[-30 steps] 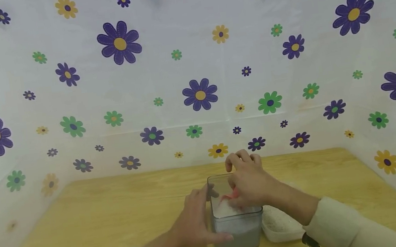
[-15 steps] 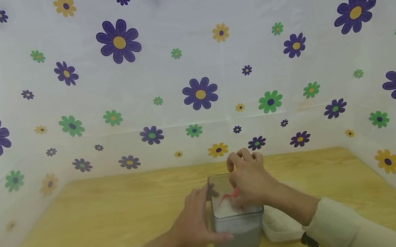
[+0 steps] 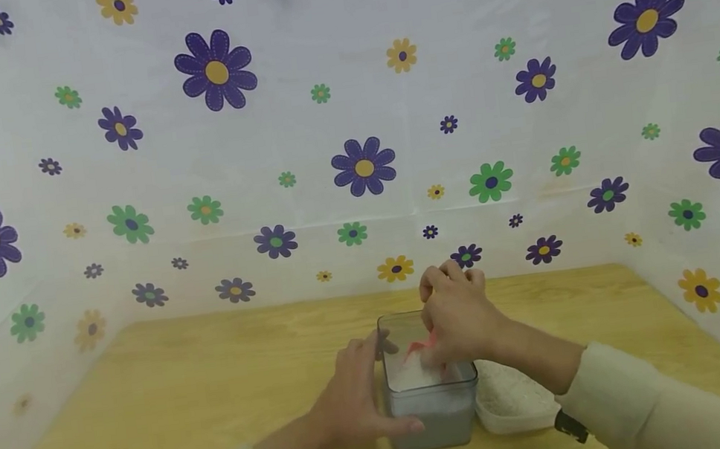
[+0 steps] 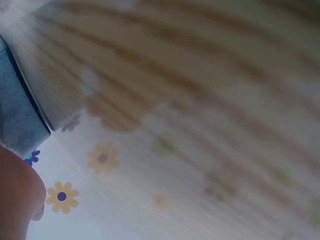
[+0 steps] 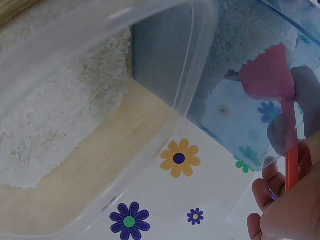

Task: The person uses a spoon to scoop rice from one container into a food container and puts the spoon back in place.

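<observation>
A clear, grey-tinted square container [image 3: 432, 425] stands upright on the table, partly filled with white rice [image 5: 240, 30]. My left hand [image 3: 353, 397] grips its left side, thumb across the front and fingers around the back corner. In the left wrist view, only part of that hand [image 4: 17, 195] shows beside the container's wall. Reaching in over the container's right rim, my right hand [image 3: 462, 320] holds the handle of a red scoop [image 5: 267, 75]. Through the tinted wall in the right wrist view, the scoop's bowl appears close to the rice.
A shallow translucent tub [image 3: 515, 422] of white rice [image 5: 55, 115] sits close against the container's right side, under my right forearm. Flower-printed white sheeting [image 3: 295, 135] encloses the wooden table [image 3: 217, 377] at the back and both sides.
My right hand has shifted slightly right and up with the red scoop, which sits a bit higher inside the container. The left hand keeps its hold.
</observation>
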Tool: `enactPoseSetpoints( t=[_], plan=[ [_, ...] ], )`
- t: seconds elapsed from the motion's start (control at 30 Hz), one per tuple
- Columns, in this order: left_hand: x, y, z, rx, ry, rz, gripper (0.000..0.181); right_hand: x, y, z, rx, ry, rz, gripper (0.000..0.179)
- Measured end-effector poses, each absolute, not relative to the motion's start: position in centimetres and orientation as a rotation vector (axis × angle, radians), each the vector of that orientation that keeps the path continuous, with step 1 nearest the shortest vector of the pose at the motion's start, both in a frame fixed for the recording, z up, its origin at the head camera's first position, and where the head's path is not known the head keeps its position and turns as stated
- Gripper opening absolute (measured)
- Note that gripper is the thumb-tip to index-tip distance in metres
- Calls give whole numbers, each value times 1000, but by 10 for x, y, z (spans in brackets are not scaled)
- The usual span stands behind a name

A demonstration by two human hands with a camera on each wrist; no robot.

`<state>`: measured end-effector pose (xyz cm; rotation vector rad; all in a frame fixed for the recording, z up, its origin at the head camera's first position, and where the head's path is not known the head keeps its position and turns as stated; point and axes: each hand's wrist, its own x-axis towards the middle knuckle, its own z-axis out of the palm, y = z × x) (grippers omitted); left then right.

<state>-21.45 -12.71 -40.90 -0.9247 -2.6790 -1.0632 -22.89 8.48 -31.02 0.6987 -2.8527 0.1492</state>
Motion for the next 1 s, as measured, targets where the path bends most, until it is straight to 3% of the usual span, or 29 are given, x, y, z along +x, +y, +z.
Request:
enactPoseSetpoints(
  t=[0.43,1.0],
  plan=[
    [-216,-127,-408,-926,-2675,-1051,109,-230,99,-300,539,-2870,293,19],
    [-219,-125,-409,-939,-2660,-1045,105,-237,120,-292,316,-3011,671,27]
  ],
)
